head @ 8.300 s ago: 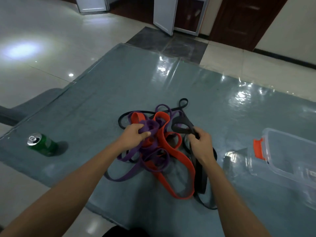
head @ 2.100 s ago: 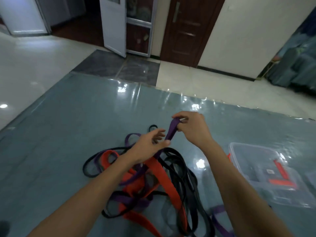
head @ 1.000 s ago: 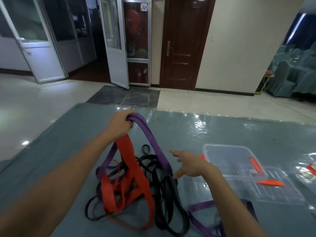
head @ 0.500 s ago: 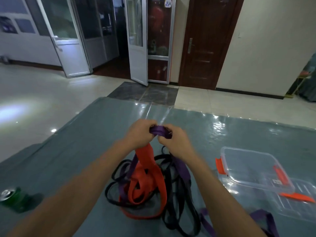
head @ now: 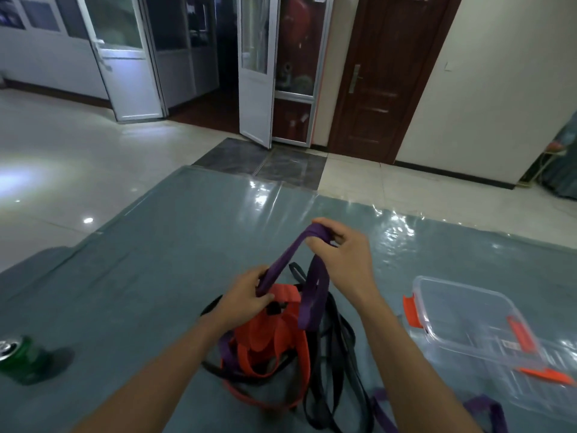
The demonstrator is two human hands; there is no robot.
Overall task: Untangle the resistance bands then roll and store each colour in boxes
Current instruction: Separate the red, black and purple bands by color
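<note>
Right hand [head: 346, 257] has risen, fingers [head: 327, 225] pinching purple band [head: 285, 260] above left hand [head: 243, 303].

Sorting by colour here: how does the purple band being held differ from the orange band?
The purple band is raised, gripped by the left hand and right hand; the orange band lies on the table. The purple band runs taut between them; the orange band sits bunched. Both are flat strips.

I take this for a public building's hall: glossy tiled floor [head: 78, 157], aluminium-framed glass doors [head: 254, 57] and a dark wooden door [head: 384, 73]
</note>
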